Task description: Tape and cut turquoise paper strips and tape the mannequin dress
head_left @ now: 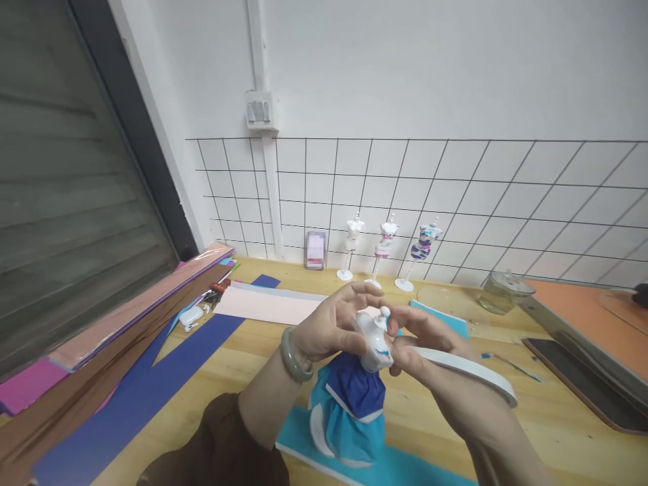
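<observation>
A small white dress form (375, 337) with a round knob at the neck and a blue mark on its front is between my hands. My left hand (337, 327) is closed on its left side, thumb in front. My right hand (420, 341) grips its right side with thumb and fingers. Along the right hand and wrist rests a white roll of narrow tape (470, 369); how it is held I cannot tell. Below the form hangs a gathered skirt, dark blue (360, 385) over turquoise, with white edges. Under it lies a turquoise sheet (405, 466).
Behind stand three little dress forms (353, 236) on stands and a phone (316, 250). At left lie a blue strip (167, 385), a pale pink strip (268, 302), a white earbud case (191, 316) and scissors (217, 291). A glass jar (505, 291) and dark tray (582, 385) are right.
</observation>
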Demonstrator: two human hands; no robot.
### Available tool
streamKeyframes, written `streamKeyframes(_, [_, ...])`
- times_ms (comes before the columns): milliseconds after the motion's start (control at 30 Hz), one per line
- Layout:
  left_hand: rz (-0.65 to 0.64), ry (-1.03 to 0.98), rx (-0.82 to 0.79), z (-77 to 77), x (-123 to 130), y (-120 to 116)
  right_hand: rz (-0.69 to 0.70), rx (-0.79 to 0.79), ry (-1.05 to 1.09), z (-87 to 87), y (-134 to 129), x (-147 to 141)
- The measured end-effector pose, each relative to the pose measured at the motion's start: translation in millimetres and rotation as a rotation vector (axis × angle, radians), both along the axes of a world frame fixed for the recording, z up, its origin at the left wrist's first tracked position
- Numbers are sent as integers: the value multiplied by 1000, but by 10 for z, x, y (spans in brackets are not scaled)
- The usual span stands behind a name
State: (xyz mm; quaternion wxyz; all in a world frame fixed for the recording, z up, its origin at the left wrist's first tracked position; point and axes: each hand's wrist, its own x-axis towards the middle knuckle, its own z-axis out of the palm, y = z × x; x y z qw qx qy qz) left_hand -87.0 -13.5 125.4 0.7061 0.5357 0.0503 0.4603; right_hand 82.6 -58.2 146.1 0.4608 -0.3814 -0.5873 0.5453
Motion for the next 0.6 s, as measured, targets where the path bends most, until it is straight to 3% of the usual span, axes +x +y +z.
streamKeyframes(133, [-74,25,2,47,2,-33,64,21,-134,-15,-39,17])
streamKeyframes(300, [-141,79,42,55,17,-58,208,241,-245,-22,-35,35])
streamKeyframes(400, [-128,154,71,64,4,-50,191,329,-265,-8,-46,36])
streamKeyframes(500, [91,205,136,84,-10,-41,14,294,-267,25,-86,18])
streamKeyframes(600, [407,231,240,115,9,-69,-350,264,-242,67,-108,-12])
